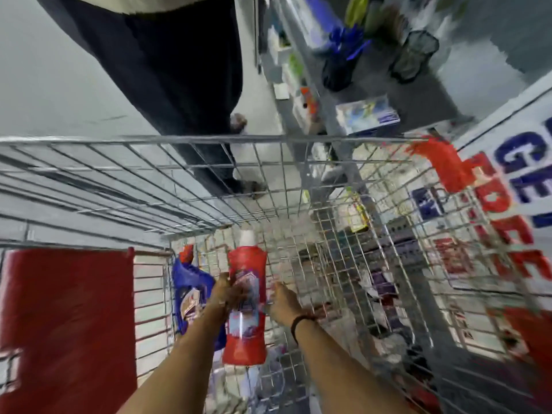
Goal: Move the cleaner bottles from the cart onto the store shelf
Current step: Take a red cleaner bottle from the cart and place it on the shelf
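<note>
A red cleaner bottle [247, 333] with a white cap stands upright inside the wire cart [209, 141]. My left hand [225, 294] grips its left side around the label. My right hand [282, 303] presses on its right side, with a dark band on that wrist. A blue cleaner bottle [186, 289] with a red cap leans against the cart's left wall, just left of my left hand. The store shelf [337, 94] runs along the upper right, beyond the cart's far rim. The picture is blurred by motion.
Another person in dark trousers [167, 70] stands right in front of the cart, feet near its far rim. A red panel [65, 324] hangs on the cart's left side. Black mesh holders [413, 55], blue items and a boxed pack [366, 115] sit on the shelf. A printed banner [513, 180] is at right.
</note>
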Motion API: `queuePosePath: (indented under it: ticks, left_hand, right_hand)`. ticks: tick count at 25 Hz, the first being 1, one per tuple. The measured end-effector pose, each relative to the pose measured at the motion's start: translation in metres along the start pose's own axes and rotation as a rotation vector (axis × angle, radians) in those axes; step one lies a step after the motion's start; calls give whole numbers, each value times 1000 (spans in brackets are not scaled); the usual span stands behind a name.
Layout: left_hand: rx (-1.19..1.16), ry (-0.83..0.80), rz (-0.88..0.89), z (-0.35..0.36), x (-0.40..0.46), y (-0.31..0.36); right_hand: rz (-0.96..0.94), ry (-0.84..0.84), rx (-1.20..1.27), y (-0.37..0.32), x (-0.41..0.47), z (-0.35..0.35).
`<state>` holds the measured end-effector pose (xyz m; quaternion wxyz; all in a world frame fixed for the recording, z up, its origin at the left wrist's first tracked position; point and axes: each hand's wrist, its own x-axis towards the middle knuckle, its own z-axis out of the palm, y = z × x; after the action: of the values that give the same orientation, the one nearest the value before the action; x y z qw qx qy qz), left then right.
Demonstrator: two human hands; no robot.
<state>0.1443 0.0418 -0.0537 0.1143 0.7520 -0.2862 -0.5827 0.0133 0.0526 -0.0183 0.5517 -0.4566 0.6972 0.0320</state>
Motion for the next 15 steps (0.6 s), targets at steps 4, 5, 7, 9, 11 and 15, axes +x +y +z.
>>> queuePosePath:
  ticks: [4, 5, 7, 9, 11, 15]
  left_hand:
    - [-26, 49, -49, -4, -2, 9]
    - [-4, 51, -24, -8, -11, 17]
    - [0, 33, 62, -10, -33, 34]
    - [-82, 1, 170, -13, -63, 54]
    - [-137, -39, 278, -18, -103, 79]
    - [-179, -157, 587, -21, -194, 131]
  right_hand:
    - [88, 49, 30, 2, 14, 16]
    - [103, 72, 37, 0, 12, 13]
    - [78, 58, 90, -6, 1, 0]
    - [-6, 63, 169, -14, -21, -23]
    - [-129, 112, 243, -21, -60, -53]
    - [-417, 221, 427, -27, -158, -111]
